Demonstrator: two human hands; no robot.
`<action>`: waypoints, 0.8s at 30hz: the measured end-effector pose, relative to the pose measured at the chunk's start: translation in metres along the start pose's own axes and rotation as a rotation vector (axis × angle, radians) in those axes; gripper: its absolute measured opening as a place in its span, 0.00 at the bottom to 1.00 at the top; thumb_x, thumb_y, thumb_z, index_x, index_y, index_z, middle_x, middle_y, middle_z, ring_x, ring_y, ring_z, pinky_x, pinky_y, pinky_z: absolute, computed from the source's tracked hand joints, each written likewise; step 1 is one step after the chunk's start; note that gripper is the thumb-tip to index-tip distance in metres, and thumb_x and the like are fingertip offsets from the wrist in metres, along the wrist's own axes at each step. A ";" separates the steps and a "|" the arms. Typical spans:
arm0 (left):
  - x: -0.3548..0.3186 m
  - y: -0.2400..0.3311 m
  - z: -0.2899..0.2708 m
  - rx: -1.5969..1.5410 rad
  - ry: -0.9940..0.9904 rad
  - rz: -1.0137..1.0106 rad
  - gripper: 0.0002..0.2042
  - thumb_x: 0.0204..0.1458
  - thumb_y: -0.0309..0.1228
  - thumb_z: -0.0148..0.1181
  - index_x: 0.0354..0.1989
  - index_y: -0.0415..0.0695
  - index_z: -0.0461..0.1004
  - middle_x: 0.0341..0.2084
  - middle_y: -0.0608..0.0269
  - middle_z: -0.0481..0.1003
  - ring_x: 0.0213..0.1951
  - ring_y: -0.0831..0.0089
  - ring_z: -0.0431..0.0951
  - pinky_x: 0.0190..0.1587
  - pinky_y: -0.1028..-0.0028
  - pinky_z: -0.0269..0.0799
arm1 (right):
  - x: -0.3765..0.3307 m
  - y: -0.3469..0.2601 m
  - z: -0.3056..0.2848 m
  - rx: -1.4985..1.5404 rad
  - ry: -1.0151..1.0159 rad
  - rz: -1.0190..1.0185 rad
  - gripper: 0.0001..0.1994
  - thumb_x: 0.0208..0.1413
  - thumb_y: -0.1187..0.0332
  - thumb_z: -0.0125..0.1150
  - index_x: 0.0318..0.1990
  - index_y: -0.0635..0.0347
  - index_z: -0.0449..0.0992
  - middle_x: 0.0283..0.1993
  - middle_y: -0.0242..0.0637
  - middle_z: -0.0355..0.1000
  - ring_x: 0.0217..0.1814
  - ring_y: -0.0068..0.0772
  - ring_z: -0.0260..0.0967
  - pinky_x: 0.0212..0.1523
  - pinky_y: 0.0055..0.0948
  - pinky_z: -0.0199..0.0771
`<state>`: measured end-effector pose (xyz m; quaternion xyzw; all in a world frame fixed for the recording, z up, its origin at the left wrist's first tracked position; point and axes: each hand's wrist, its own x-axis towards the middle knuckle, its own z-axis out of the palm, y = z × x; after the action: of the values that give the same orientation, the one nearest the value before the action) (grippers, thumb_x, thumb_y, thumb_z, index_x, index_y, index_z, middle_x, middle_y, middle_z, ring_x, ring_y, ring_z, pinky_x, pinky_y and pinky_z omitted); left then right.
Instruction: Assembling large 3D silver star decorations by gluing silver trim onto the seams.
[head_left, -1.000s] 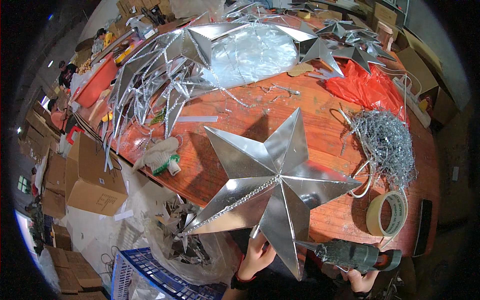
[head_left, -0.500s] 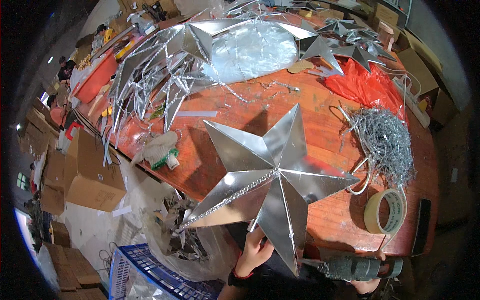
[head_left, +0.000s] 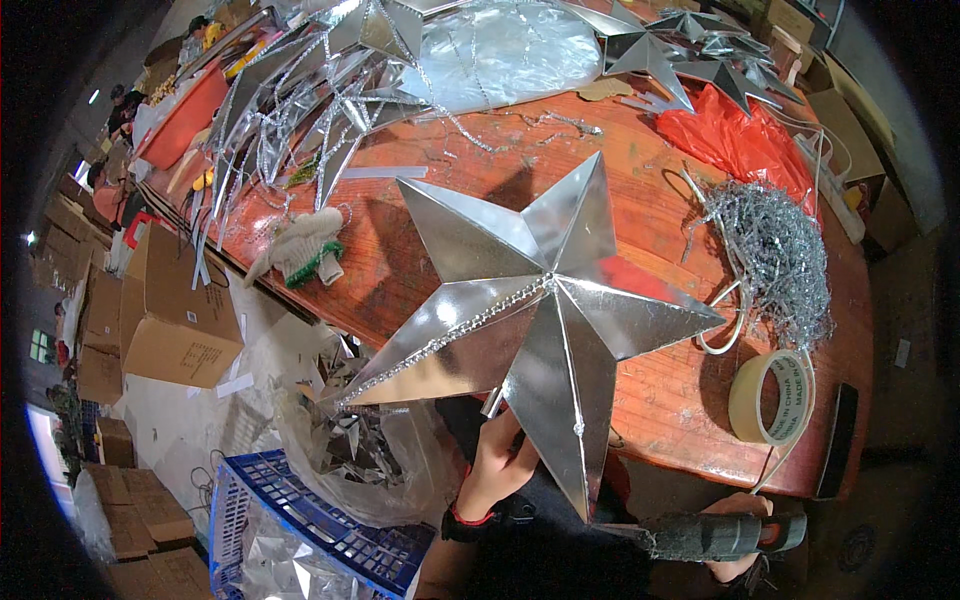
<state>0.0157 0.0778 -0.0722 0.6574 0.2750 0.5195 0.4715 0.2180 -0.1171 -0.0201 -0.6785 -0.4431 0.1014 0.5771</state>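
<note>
A large silver five-pointed star (head_left: 480, 240) with folded ridges tilts up over the table's near edge. A sparkly bead trim (head_left: 450, 340) runs along its lower-left ridge, and a thinner strand follows the ridge of its lowest point. My left hand (head_left: 497, 465) is closed on the star from behind, below its centre; some fingers are hidden. My right hand (head_left: 738, 508) grips a dark glue gun (head_left: 700, 537) with a pale cord, its nozzle pointing left near the star's lowest tip.
On the red-brown table (head_left: 660, 420) lie a tape roll (head_left: 745, 400), a tinsel heap (head_left: 775, 265), a red plastic bag (head_left: 735, 145), a glove (head_left: 305, 248) and more silver stars (head_left: 645, 65). A blue crate (head_left: 320, 520) and cardboard box (head_left: 180, 310) stand lower left.
The whole view has shifted, so table and star sit higher in the picture. Both hands keep their holds, and more of the left hand and the right hand shows.
</note>
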 end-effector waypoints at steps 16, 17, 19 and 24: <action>0.004 -0.001 0.004 -0.041 -0.025 0.000 0.07 0.50 0.23 0.51 0.35 0.32 0.69 0.25 0.57 0.73 0.27 0.74 0.72 0.29 0.78 0.66 | -0.013 0.028 -0.039 -0.137 -0.338 0.127 0.26 0.30 0.61 0.71 0.36 0.61 0.64 0.35 0.37 0.63 0.38 0.35 0.64 0.39 0.33 0.62; 0.005 -0.001 0.004 -0.040 -0.026 0.001 0.07 0.50 0.23 0.51 0.35 0.32 0.69 0.25 0.57 0.73 0.27 0.74 0.72 0.29 0.78 0.66 | -0.012 0.025 -0.034 -0.136 -0.336 0.127 0.26 0.30 0.61 0.71 0.36 0.61 0.64 0.35 0.37 0.63 0.38 0.35 0.64 0.39 0.33 0.62; 0.004 -0.001 0.001 -0.026 -0.033 -0.022 0.07 0.49 0.23 0.51 0.35 0.32 0.69 0.26 0.57 0.73 0.27 0.74 0.73 0.30 0.77 0.66 | -0.007 0.014 -0.024 -0.144 -0.261 0.138 0.24 0.30 0.61 0.71 0.34 0.60 0.65 0.32 0.36 0.64 0.34 0.34 0.65 0.37 0.32 0.63; 0.002 -0.002 -0.001 0.019 -0.010 0.034 0.07 0.48 0.23 0.52 0.34 0.33 0.69 0.25 0.58 0.73 0.25 0.71 0.72 0.29 0.76 0.65 | 0.017 -0.018 -0.004 -0.282 -0.379 -0.055 0.20 0.30 0.61 0.71 0.28 0.59 0.67 0.27 0.34 0.67 0.29 0.32 0.66 0.32 0.30 0.63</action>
<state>0.0162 0.0806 -0.0731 0.6690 0.2661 0.5216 0.4578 0.2215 -0.1089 0.0035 -0.7088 -0.5716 0.1483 0.3858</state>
